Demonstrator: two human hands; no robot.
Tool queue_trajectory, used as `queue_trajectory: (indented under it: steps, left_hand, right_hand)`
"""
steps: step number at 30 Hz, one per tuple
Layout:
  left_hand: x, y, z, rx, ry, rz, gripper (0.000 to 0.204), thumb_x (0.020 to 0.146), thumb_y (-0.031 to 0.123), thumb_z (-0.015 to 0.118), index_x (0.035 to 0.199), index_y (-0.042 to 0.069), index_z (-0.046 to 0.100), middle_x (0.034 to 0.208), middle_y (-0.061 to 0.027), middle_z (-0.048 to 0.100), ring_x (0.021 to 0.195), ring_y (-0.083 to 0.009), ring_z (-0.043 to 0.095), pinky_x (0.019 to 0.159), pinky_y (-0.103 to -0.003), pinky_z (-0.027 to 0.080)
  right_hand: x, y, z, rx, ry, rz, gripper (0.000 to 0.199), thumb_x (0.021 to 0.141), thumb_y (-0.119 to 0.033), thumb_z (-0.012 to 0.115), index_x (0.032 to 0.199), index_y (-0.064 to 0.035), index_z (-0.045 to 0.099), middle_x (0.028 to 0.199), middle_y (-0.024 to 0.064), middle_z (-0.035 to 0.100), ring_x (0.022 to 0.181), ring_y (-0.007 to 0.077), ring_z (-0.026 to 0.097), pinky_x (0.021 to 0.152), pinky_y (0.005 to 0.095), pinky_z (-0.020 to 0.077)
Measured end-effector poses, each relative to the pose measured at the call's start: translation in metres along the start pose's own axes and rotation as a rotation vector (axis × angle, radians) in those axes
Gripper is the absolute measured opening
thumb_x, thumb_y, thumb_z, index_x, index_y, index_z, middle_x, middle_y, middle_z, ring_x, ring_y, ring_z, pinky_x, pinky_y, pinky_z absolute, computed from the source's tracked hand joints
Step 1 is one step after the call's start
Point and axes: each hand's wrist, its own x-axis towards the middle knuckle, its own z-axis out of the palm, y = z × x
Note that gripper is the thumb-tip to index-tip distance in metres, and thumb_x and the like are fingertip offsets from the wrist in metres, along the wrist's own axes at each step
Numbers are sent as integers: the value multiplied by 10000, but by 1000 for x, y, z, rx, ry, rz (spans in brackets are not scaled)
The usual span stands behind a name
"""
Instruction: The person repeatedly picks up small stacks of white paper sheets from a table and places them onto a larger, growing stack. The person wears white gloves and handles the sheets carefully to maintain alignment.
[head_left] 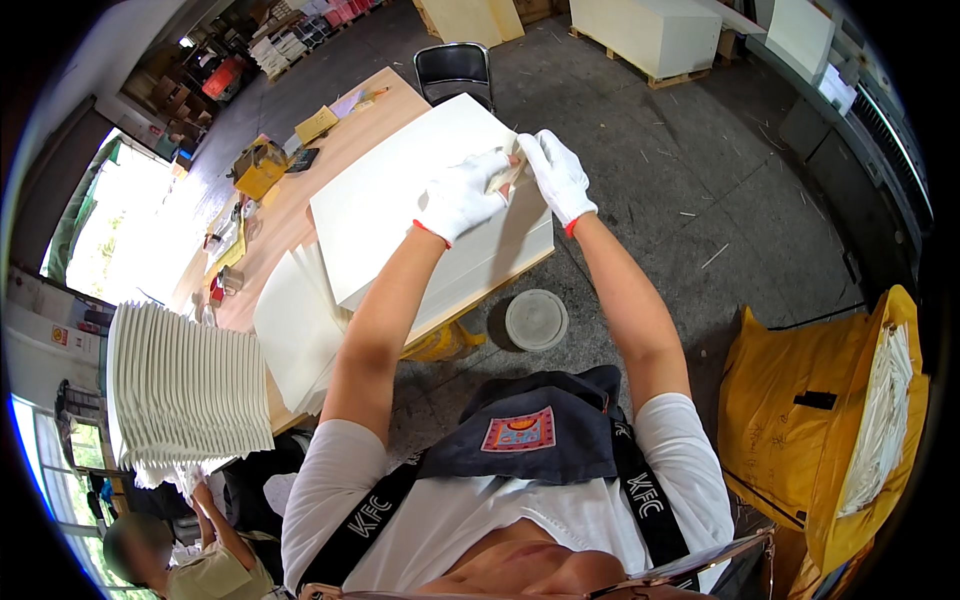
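Found paper stack [385, 190] on the tabletop [340, 135], with long axis slanting from near left to far right. Located left hand [457, 197], gloved, resting on top of the stack toward its right end. Located right hand [557, 178], also gloved, at that end, farther right. Noted a small pale piece [498, 182] between both hands, right of the left palm and nearer to left fingers than right. Found left fingers parted around the piece, right fingers bent inward; cannot tell grip for either. Also recorded: loose sheets [295, 330] just left of the stack's near end; grey bucket [537, 320] on the floor, nearer than the stack.
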Motion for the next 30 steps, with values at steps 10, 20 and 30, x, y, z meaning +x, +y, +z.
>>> queue_trajectory:
  steps: [10, 20, 30]
  left_hand:
    - [-2, -1, 4, 133, 27, 82, 306, 857, 184, 592, 1157, 167, 651, 1157, -67, 687, 1012, -295, 671, 819, -429, 570]
    - [23, -32, 21, 124, -42, 10, 317, 886, 200, 614, 1194, 147, 669, 1201, -92, 680, 1064, -331, 654, 911, -423, 532]
    - [10, -15, 0, -235, -134, -231, 360, 938, 257, 610, 1284, 177, 672, 1240, -102, 696, 1126, -287, 662, 973, -377, 510]
  right_hand:
    - [-3, 19, -26, -575, -85, -286, 494, 965, -570, 512, 981, -94, 642, 892, 178, 701, 852, 376, 681, 763, 484, 515]
    - [9, 12, -29, -749, 16, -644, 393, 929, -518, 608, 926, -131, 673, 768, 127, 655, 761, 322, 674, 686, 452, 531]
    - [3, -12, -16, -90, -193, -18, 484, 1026, -525, 379, 1095, -113, 623, 1016, 222, 676, 1001, 431, 630, 857, 497, 473]
